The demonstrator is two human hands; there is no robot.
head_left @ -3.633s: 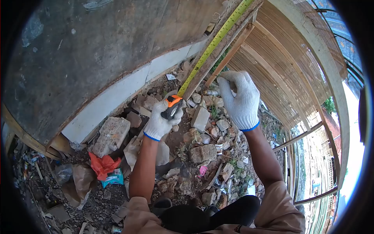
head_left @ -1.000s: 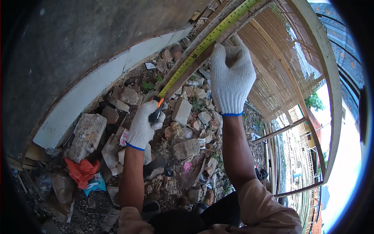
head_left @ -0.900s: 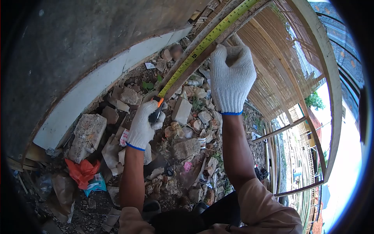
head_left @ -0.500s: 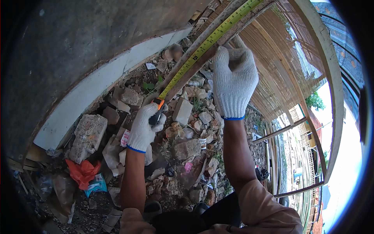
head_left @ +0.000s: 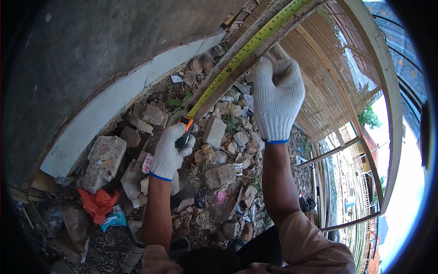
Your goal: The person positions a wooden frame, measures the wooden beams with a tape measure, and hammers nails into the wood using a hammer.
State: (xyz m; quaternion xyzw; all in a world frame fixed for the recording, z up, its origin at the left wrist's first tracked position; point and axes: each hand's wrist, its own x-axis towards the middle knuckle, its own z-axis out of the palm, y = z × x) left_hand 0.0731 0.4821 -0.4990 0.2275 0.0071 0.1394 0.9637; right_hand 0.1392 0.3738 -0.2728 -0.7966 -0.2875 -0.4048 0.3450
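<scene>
Broken concrete rubble (head_left: pixel 219 176) covers the ground, with a large grey chunk (head_left: pixel 104 162) lying at the left. Near it sits a crumpled orange plastic bag (head_left: pixel 96 203) beside a teal wrapper (head_left: pixel 114 218). A dark wall with a white base band (head_left: pixel 118 109) curves along the far left. Bamboo screens (head_left: pixel 328 77) stand at the right.

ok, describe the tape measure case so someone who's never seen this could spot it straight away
Start at the long wooden batten running diagonally from the top of the view down toward the rubble. A yellow tape blade lies along it; follow that blade to its lower end. There the left hand, in a white knit glove, grips the tape measure case: black with an orange top, the only orange-and-black thing among grey stones.
</scene>
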